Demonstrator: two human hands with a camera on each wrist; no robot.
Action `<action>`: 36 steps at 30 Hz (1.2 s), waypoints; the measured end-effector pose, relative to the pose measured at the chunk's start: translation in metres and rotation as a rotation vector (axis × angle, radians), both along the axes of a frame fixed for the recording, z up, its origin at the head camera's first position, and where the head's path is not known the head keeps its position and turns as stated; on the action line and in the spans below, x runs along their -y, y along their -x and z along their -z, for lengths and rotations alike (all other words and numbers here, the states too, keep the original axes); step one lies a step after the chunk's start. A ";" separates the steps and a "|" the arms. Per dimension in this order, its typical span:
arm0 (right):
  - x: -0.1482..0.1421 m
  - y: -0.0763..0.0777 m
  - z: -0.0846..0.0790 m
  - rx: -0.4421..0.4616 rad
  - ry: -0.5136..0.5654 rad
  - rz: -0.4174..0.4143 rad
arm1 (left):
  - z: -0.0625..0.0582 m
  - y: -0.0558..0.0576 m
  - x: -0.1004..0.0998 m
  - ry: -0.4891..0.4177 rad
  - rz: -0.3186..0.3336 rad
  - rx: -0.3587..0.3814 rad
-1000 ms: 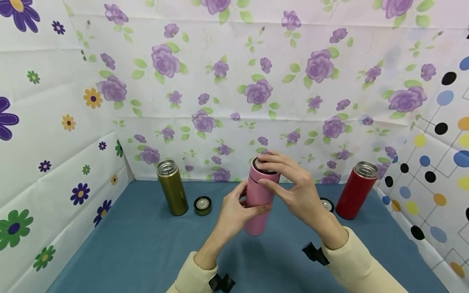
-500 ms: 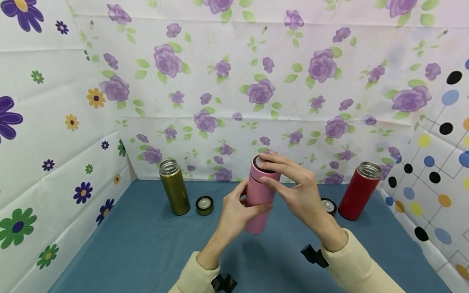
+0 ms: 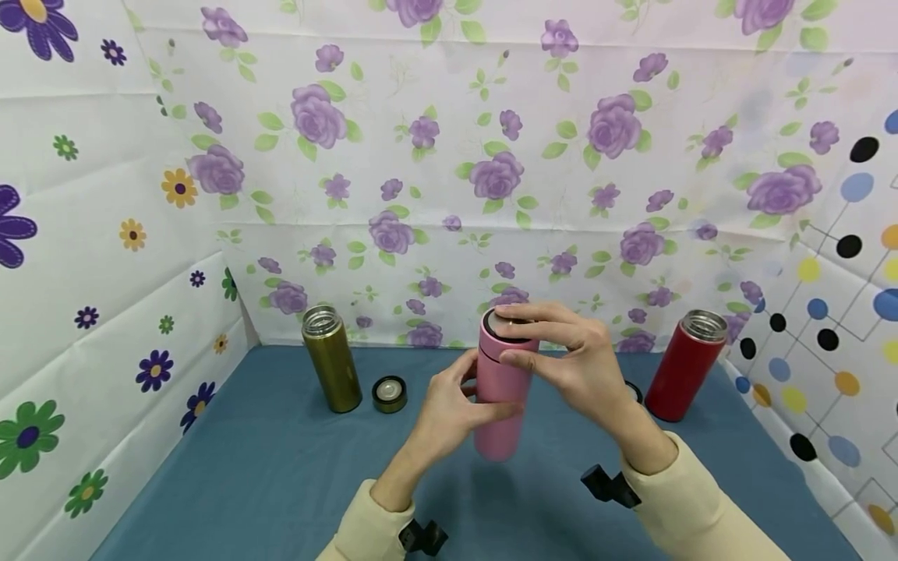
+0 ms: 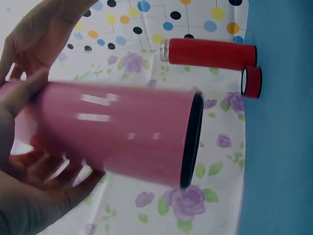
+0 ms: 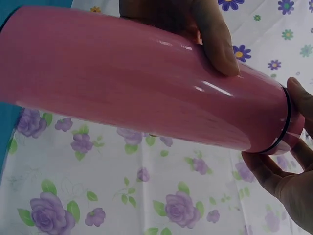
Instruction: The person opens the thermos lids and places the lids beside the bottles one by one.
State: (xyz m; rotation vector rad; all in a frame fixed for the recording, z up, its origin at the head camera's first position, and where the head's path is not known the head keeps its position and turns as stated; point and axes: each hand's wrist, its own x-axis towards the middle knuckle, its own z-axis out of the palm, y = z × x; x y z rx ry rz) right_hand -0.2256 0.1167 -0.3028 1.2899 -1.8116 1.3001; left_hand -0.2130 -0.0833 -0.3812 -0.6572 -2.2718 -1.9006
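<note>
A pink vacuum flask (image 3: 502,380) is held up over the blue table in the head view, tilted slightly, its lid on top. My left hand (image 3: 447,408) grips the body around its middle, thumb across the front. With thumb and fingertips, my right hand (image 3: 588,365) holds the pink lid (image 5: 295,128), just above the dark seam ring. Fingers partly cover the lid's top. In the left wrist view the flask's dark base (image 4: 192,141) faces the table side.
On the blue table (image 3: 295,483) stand an uncapped olive-gold flask (image 3: 331,366) at left, its upturned lid (image 3: 389,394) beside it, and an uncapped red flask (image 3: 686,366) at right. A red lid (image 4: 252,82) lies near the red flask. Patterned cloth walls (image 3: 435,171) enclose the table.
The pink flask has dipped slightly, and my right hand has come down with it, its fingers shifting over the lid. My left hand keeps its grip on the body.
</note>
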 end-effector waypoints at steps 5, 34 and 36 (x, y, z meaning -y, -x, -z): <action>-0.002 -0.002 -0.002 -0.012 -0.001 -0.033 | -0.001 0.001 0.005 0.045 0.043 -0.015; 0.007 -0.007 -0.001 0.041 -0.043 0.030 | -0.005 -0.004 0.001 0.033 -0.030 -0.072; 0.007 -0.007 -0.002 0.032 -0.022 -0.006 | -0.004 -0.004 0.003 0.048 -0.018 -0.078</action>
